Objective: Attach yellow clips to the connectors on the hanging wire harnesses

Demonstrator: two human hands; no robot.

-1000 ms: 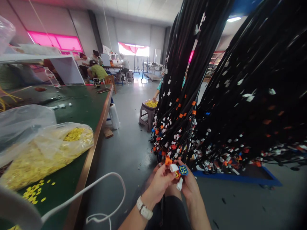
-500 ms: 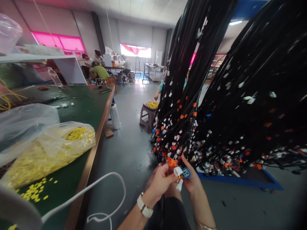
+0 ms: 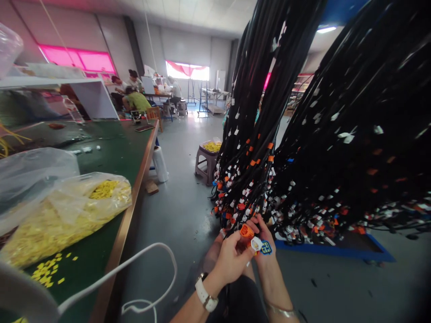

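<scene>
Head view: your left hand (image 3: 232, 259) pinching the white connector (image 3: 256, 244), orange connector (image 3: 247, 231) just beside it, open ends facing you, apparently for a clear look; your right hand (image 3: 268, 235) half-curled behind the blue connector (image 3: 266, 247), likely as backing, whether gripping cannot be told; leftward, bench (image 3: 112, 162) bearing bagged yellow pieces (image 3: 103, 189); ahead, hanging black cables (image 3: 289, 58); farther, grey stool (image 3: 210, 167).

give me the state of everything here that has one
left hand, closed on the connector bunch
right hand, part-curled behind the bunch
blue connector, yellow-patterned face showing
black cables, hanging
clear bag, slumped, yellow pieces inside
loose pieces, scattered on the table
stool, upright
white cord, looped
</scene>
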